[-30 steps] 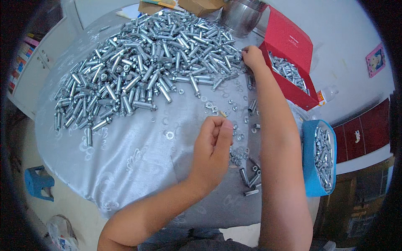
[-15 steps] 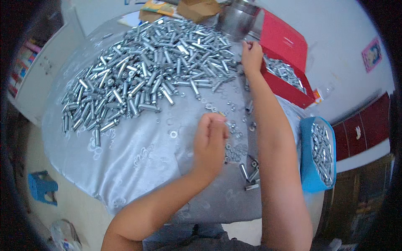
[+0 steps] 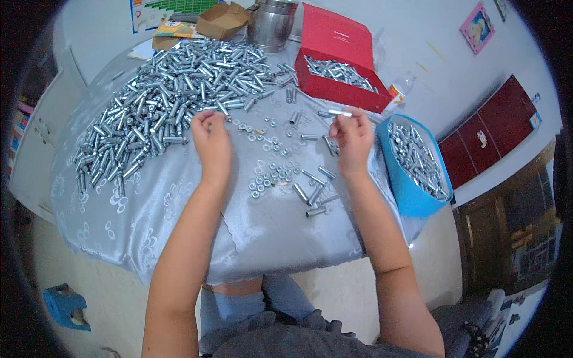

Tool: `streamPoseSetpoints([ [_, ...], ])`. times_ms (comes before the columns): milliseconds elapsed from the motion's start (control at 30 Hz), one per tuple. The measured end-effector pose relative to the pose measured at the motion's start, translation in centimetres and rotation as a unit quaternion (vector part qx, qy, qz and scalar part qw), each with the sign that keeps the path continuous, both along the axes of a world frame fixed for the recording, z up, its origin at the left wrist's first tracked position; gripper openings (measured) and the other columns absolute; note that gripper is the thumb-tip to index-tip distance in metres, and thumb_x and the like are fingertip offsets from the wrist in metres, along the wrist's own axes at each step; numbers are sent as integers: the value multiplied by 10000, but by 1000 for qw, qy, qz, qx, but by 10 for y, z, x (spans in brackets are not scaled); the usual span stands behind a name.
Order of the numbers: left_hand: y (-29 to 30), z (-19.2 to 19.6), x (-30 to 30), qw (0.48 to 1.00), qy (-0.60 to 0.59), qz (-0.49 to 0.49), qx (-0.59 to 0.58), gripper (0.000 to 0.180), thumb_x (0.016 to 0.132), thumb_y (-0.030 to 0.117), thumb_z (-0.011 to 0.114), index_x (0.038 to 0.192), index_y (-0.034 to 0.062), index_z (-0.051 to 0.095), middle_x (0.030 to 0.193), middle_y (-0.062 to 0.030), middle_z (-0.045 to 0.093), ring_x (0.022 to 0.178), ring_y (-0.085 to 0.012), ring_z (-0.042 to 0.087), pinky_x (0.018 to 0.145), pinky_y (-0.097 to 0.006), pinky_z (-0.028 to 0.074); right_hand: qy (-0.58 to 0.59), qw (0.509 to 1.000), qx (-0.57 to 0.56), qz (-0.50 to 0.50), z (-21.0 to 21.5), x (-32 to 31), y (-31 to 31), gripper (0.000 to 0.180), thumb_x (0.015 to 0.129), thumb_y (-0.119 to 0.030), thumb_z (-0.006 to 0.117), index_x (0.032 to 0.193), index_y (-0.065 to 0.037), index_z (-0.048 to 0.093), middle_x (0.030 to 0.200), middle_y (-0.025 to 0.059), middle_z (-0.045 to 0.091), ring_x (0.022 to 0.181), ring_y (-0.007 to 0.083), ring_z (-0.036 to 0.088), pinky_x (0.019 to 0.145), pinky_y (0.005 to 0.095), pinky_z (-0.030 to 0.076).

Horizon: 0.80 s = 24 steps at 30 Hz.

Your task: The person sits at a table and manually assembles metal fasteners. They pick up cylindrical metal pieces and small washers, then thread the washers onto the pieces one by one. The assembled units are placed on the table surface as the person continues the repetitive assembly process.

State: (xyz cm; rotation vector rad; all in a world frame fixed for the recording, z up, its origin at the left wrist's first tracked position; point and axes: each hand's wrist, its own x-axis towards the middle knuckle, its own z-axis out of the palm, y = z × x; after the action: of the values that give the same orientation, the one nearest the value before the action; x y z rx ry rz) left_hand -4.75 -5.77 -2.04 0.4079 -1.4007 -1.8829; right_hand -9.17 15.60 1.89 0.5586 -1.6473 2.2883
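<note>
Silver expansion bolts with tubular sleeves lie in a large heap (image 3: 179,89) on the cloth-covered table. My left hand (image 3: 212,143) is at the heap's right edge, fingers bent together at one bolt (image 3: 222,107); their grip is partly hidden. To the right, my right hand (image 3: 353,140) pinches a shiny silver expansion bolt (image 3: 339,113) between thumb and fingers, level above the cloth. Loose nuts (image 3: 271,174) and washers (image 3: 261,162) are scattered between my hands. Several sleeves and bolts (image 3: 313,177) lie closer to my right forearm.
An open red box (image 3: 343,92) with bolts stands at the back right. Right of my right hand is a blue bin (image 3: 412,200) filled with bolts. A metal pot (image 3: 271,27) and a cardboard box (image 3: 222,21) stand behind the heap. A plastic bottle (image 3: 403,86) is beside the red box.
My right hand has come back from beside the red box toward the blue bin, now with a bolt in its fingers. My left hand has moved from the nuts leftward to the heap's edge. The view has shifted.
</note>
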Motion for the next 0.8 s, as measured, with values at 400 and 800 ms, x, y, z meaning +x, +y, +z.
streamPoseSetpoints([
  [400, -11, -18, -1, 909, -82, -31, -407, 216, 767, 16, 495, 980, 35, 529, 933, -116, 598, 836, -221, 561, 732, -304, 429, 89, 994, 56, -13, -17, 20, 9, 162, 759, 14, 530, 895, -23, 449, 686, 35, 490, 520, 51, 424, 457, 187, 334],
  [800, 37, 18, 38, 729, 27, -257, -634, 183, 722, 123, 604, 898, 76, 609, 908, -86, 597, 899, -266, 511, 802, -361, 392, 211, 931, 277, -108, -12, 20, 13, 163, 709, -74, 606, 836, -18, 521, 589, 7, 460, 495, 33, 394, 453, 182, 335],
])
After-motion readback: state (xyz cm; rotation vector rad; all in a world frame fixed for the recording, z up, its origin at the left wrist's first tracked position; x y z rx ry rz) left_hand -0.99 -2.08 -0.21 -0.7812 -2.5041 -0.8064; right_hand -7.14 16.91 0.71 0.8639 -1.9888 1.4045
